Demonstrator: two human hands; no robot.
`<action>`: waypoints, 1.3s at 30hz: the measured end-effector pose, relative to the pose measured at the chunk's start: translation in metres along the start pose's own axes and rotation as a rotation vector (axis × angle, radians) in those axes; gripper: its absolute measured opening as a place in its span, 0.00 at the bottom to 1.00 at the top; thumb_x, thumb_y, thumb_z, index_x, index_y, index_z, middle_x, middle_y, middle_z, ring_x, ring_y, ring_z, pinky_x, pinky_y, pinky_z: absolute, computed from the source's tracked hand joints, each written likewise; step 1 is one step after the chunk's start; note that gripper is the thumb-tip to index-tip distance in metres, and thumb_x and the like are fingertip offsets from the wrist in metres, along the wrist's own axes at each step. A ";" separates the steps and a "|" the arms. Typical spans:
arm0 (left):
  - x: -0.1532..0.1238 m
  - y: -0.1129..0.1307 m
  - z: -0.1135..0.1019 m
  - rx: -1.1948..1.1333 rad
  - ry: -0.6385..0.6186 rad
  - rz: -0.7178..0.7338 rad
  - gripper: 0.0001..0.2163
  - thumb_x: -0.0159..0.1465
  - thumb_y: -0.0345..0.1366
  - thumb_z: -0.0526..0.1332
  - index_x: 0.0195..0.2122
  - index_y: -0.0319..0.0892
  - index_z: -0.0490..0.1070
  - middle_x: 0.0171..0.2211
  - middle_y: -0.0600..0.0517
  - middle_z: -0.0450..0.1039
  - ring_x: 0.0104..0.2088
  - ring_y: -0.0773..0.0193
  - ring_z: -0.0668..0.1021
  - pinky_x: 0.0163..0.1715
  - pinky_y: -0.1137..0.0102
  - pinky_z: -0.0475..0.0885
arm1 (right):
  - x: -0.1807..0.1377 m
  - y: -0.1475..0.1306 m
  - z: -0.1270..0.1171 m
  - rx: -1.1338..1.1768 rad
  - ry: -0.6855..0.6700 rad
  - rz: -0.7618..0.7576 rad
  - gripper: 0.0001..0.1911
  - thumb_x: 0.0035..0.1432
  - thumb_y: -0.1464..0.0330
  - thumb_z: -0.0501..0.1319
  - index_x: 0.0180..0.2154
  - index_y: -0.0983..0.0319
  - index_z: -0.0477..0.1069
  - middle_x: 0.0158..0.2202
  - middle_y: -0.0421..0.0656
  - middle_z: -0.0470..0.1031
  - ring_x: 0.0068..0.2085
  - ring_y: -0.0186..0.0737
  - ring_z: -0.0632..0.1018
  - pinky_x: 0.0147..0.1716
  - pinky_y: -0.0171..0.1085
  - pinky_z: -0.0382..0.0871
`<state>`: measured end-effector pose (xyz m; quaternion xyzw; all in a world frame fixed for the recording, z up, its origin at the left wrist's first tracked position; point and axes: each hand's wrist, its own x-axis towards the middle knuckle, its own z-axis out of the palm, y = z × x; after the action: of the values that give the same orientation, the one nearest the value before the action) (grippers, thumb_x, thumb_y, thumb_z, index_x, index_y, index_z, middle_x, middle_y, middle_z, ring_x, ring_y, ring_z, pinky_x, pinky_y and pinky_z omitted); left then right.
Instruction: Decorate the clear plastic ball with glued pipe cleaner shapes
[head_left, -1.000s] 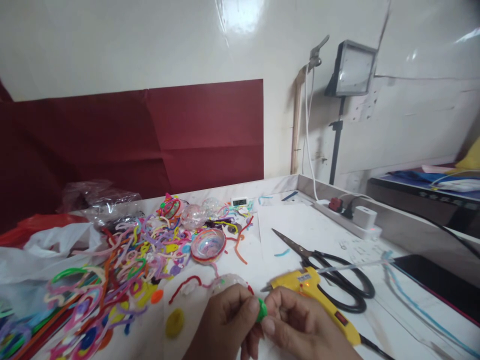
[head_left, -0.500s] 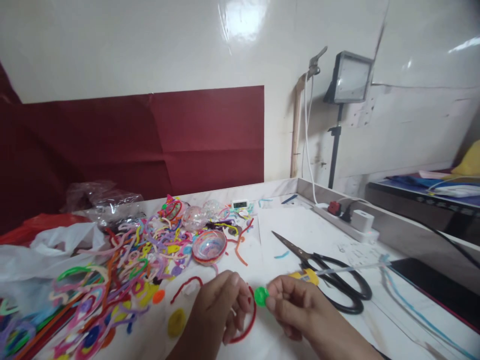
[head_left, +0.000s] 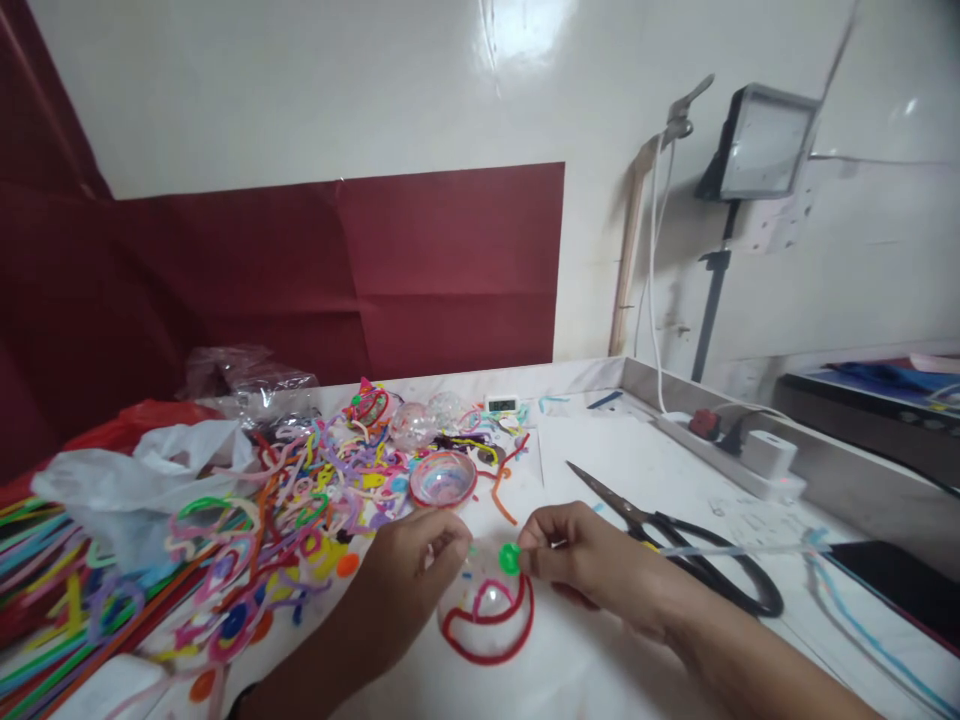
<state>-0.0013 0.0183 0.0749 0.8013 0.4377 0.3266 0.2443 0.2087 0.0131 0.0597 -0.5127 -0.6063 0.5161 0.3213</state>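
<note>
In the head view, a clear plastic ball (head_left: 491,632) rests on the table between my hands, with red pipe cleaner (head_left: 489,657) forming a smile shape on it. A pink curl and small coloured bits also show on its surface. My right hand (head_left: 566,552) pinches a small bright green button-like disc (head_left: 510,558) at the ball's upper right. At its upper left, my left hand (head_left: 426,552) has thumb and fingers closed together; a tiny green speck shows by the tips, and what they hold is unclear.
Black-handled scissors (head_left: 720,562) lie right of my hands. Beyond the ball stands a clear bowl-like half shell (head_left: 442,480). A heap of pipe cleaners (head_left: 330,480) and a white plastic bag (head_left: 150,480) fill the left. A power strip (head_left: 750,470) runs along the right edge.
My hands have moved to the top of the ball, and the green disc is now against its upper right. The ball and its red smile have come into clear sight. The view has turned left.
</note>
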 end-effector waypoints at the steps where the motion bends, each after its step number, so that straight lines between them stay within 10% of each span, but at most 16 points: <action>1: -0.002 -0.005 0.001 0.053 0.005 0.029 0.09 0.65 0.35 0.57 0.30 0.42 0.75 0.27 0.53 0.74 0.29 0.62 0.75 0.31 0.73 0.66 | 0.005 -0.001 0.000 -0.025 -0.015 0.009 0.08 0.53 0.67 0.64 0.26 0.62 0.67 0.14 0.28 0.58 0.16 0.24 0.57 0.15 0.29 0.46; 11: -0.009 -0.042 0.018 0.215 0.064 0.135 0.07 0.61 0.29 0.59 0.39 0.39 0.75 0.40 0.44 0.76 0.42 0.52 0.78 0.44 0.60 0.73 | 0.049 0.003 0.005 -0.328 -0.181 0.071 0.11 0.65 0.65 0.61 0.31 0.64 0.68 0.21 0.30 0.63 0.16 0.23 0.60 0.13 0.26 0.54; 19: -0.011 -0.050 0.027 0.201 0.123 0.141 0.09 0.60 0.27 0.61 0.41 0.40 0.75 0.41 0.44 0.75 0.43 0.52 0.77 0.46 0.58 0.74 | 0.036 0.009 0.010 -0.703 0.122 -0.513 0.06 0.62 0.77 0.56 0.34 0.63 0.68 0.30 0.38 0.69 0.31 0.34 0.71 0.31 0.34 0.63; 27: -0.014 -0.052 0.031 0.271 0.140 0.174 0.09 0.58 0.26 0.61 0.40 0.37 0.75 0.40 0.43 0.74 0.42 0.51 0.77 0.44 0.55 0.75 | 0.030 0.030 0.015 -1.191 0.117 -0.978 0.08 0.65 0.76 0.55 0.33 0.65 0.70 0.32 0.44 0.72 0.30 0.42 0.68 0.29 0.40 0.56; 39: -0.016 -0.057 0.031 0.268 0.102 0.155 0.11 0.61 0.30 0.61 0.46 0.39 0.73 0.46 0.41 0.72 0.48 0.48 0.74 0.50 0.52 0.72 | -0.001 0.029 -0.009 -1.026 0.249 -1.028 0.14 0.71 0.73 0.45 0.39 0.64 0.69 0.29 0.42 0.70 0.29 0.38 0.69 0.29 0.36 0.61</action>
<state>-0.0159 0.0303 0.0105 0.8405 0.4260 0.3233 0.0870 0.2256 0.0134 0.0345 -0.3045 -0.8942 -0.1103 0.3090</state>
